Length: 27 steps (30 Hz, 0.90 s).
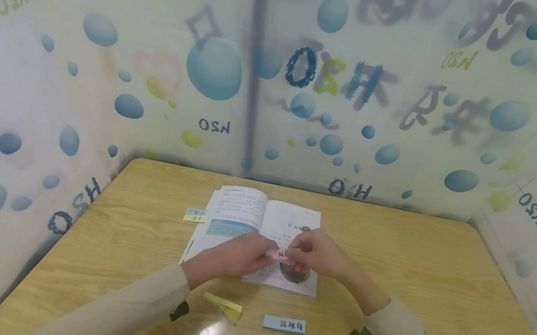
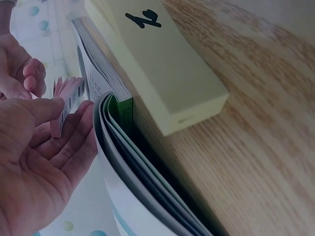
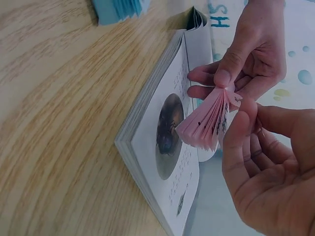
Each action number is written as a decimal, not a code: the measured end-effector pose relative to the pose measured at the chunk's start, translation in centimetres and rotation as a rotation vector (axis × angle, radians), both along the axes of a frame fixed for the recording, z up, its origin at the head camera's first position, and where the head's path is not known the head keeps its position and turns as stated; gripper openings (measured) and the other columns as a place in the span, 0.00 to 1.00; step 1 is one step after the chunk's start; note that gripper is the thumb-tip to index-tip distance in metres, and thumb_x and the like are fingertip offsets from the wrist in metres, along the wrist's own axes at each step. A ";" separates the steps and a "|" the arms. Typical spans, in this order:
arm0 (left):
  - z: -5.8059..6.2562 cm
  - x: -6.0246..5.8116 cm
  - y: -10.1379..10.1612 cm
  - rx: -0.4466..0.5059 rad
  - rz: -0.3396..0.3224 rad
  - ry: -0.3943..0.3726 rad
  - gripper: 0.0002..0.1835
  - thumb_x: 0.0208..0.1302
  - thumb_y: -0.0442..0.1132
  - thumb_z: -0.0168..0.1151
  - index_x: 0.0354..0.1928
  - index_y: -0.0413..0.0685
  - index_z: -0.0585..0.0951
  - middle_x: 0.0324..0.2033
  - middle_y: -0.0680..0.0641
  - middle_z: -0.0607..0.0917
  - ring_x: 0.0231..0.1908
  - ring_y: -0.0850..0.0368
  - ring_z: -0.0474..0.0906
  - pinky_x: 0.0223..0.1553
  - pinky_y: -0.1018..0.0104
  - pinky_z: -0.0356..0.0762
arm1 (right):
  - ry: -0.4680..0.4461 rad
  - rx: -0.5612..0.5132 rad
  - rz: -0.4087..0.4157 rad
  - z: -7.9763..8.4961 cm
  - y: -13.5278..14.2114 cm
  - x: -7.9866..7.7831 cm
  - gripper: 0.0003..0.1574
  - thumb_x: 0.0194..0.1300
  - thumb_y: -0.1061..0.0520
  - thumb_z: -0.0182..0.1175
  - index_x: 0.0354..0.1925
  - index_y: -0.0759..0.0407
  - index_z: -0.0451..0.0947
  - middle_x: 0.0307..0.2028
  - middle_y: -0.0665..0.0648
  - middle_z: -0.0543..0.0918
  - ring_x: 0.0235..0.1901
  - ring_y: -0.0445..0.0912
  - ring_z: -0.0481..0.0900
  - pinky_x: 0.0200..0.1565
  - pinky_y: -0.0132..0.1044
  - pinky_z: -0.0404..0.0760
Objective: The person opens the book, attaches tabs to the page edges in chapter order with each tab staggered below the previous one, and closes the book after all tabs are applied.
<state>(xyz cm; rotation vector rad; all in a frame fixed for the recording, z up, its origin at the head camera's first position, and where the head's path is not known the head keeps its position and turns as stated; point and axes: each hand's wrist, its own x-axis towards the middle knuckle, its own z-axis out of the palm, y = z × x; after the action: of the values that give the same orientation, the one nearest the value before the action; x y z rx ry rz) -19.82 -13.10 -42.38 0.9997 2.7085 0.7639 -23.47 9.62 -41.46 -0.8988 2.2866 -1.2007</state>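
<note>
Over an open book (image 1: 241, 204), both hands work on a pink sticky note pad (image 3: 204, 120) with dark handwriting on its top sheet. The left hand (image 1: 249, 250) grips one end of the pad, thumb on top and fingers beneath; its sheets fan out at the other end in the right wrist view. The right hand (image 1: 320, 253) pinches the edge of a pink sheet between thumb and forefinger, beside the left thumb. Below them, the book's right page shows a round dark picture (image 3: 170, 130), partly covered by the hands in the head view.
Nearer the person, a yellow sticky note pad (image 1: 224, 305) and a blue sticky note pad (image 1: 285, 324) with writing lie on the wooden table (image 1: 417, 263). Blue and yellow tabs (image 1: 194, 217) stick out from the book's left edge. A patterned wall (image 1: 388, 122) stands behind the table.
</note>
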 end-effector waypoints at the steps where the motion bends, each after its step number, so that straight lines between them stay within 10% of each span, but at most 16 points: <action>1: 0.0 0.0 0.0 0.004 -0.006 0.003 0.08 0.77 0.38 0.58 0.42 0.44 0.84 0.23 0.59 0.77 0.24 0.66 0.70 0.30 0.70 0.73 | 0.000 -0.003 0.003 0.1 0.0 0.0 0.07 0.71 0.62 0.64 0.34 0.61 0.85 0.23 0.52 0.83 0.24 0.45 0.81 0.28 0.36 0.82; 27: 0.4 0.0 -0.1 0.000 0.053 -0.081 0.08 0.76 0.40 0.60 0.39 0.47 0.84 0.21 0.58 0.78 0.21 0.64 0.70 0.27 0.70 0.71 | -0.021 -0.031 0.023 1.1 -0.1 0.4 0.08 0.72 0.60 0.63 0.36 0.62 0.85 0.25 0.54 0.83 0.26 0.46 0.80 0.30 0.36 0.81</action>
<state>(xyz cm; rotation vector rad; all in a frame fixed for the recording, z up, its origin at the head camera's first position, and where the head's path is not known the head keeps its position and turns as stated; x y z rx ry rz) -19.78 -13.17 -42.01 0.8804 2.6753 0.7952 -23.08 9.51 -40.34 -0.9162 2.2409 -1.2335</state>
